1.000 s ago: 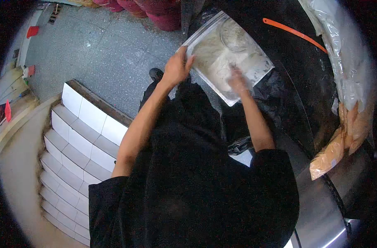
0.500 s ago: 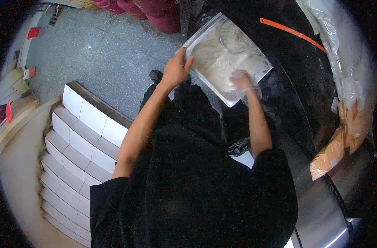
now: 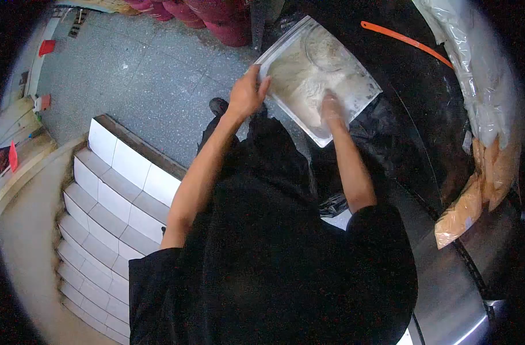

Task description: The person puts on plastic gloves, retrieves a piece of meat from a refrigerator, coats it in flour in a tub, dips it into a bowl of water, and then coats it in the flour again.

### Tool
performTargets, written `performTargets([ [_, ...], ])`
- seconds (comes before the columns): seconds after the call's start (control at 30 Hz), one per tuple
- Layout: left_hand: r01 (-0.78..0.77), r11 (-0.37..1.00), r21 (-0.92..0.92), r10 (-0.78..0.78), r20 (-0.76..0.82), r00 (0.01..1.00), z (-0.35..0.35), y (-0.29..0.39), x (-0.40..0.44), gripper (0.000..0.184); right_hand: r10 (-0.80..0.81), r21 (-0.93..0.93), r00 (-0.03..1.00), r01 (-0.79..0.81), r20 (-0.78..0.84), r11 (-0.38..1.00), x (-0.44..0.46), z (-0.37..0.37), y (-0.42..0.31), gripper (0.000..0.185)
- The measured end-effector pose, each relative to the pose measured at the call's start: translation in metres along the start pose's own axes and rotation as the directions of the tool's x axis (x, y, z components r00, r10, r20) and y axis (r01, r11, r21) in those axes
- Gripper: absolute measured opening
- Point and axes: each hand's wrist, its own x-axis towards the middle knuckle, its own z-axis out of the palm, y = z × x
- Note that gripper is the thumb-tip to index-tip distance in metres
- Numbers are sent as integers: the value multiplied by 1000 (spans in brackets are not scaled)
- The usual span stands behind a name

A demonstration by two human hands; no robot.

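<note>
A clear rectangular tub (image 3: 291, 115) holds white powder (image 3: 308, 92), with a round bowl-like piece (image 3: 327, 50) lying at its far end. My left hand (image 3: 247, 94) grips the tub's left rim, thumb and fingers on either side of it. Inside the near right part of the tub, my right hand (image 3: 332, 110) touches the powder. Its fingers are smeared by motion, so what they hold, if anything, cannot be made out.
Tiled steps (image 3: 115, 190) rise at the left beside a grey floor (image 3: 153, 69). Dark red sacks (image 3: 225, 23) stand at the far side. An orange strip (image 3: 406, 40) lies on the dark surface, near plastic-wrapped bundles (image 3: 481, 75) at the right.
My right hand has moved about within the near part of the tub, most recently slightly left. The powder's surface has shifted a little. My left hand has stayed on the rim.
</note>
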Motion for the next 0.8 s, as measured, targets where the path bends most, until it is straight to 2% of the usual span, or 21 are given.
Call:
performTargets([
  [0.07, -12, 1000, 14, 12, -22, 1000, -1, 3, 0, 37, 15, 47, 999, -13, -39, 999, -11, -10, -1, 35],
  [0.13, 19, 1000, 16, -20, 3, 1000, -2, 5, -4, 38, -5, 46, 1000, 6, -11, 999, -19, -28, -4, 35],
  [0.2, 71, 997, 19, -72, 62, 996, -8, 7, -2, 41, 63, 82, 995, -69, 79, 994, -23, -62, -16, 41],
  [0.3, -20, 986, -163, 28, 44, 999, -15, -13, -11, 46, 100, 154, 986, -120, 133, 981, -25, -79, -24, 45],
  [0.33, 32, 973, -229, -13, 87, 996, -22, -24, -16, 48, 104, 178, 984, -129, 144, 976, -28, -82, -23, 45],
  [0.37, 105, 967, -232, -73, 145, 987, -32, -39, -23, 46, 78, 203, 994, -92, 79, 975, -36, -85, -22, 44],
  [0.4, 176, 957, -229, -129, 203, 971, -43, -55, -31, 45, 54, 225, 998, -55, 11, 973, -44, -91, -22, 42],
  [0.43, 177, 976, -130, -153, 175, 973, -53, -72, -42, 43, 31, 244, 998, -16, -58, 970, -48, -95, -23, 41],
  [0.47, 179, 983, -29, -173, 144, 974, -63, -93, -57, 41, 52, 347, 993, -13, -104, 938, -49, -94, -19, 42],
  [0.53, 287, 958, 21, -286, 171, 943, -81, -148, -90, 42, 108, 540, 976, 13, -191, 842, -52, -80, -8, 43],
  [0.6, 326, 934, 145, -345, 138, 928, -89, -214, -130, 44, -106, 430, 922, 272, -372, 861, -59, -75, -11, 44],
  [0.63, 427, 894, 137, -447, 179, 877, -89, -257, -154, 44, -213, 358, 871, 389, -443, 849, -64, -69, -14, 45],
  [0.67, 525, 840, 138, -543, 221, 810, -93, -285, -176, 44, -131, 491, 907, 333, -400, 805, -62, -51, -15, 44],
  [0.7, 547, 809, 216, -587, 238, 774, -100, -287, -195, 43, -55, 613, 936, 271, -348, 742, -53, -28, -15, 43],
  [0.73, 561, 774, 295, -629, 254, 734, -108, -291, -215, 42, -23, 654, 949, 234, -315, 720, -54, -33, -21, 42],
  [0.77, 529, 808, 260, -588, 308, 748, -104, -333, -241, 40, 9, 692, 959, 196, -282, 695, -55, -40, -29, 42],
  [0.8, 499, 838, 220, -545, 360, 757, -100, -375, -266, 38, 11, 665, 961, 183, -276, 724, -71, -77, -50, 41],
])
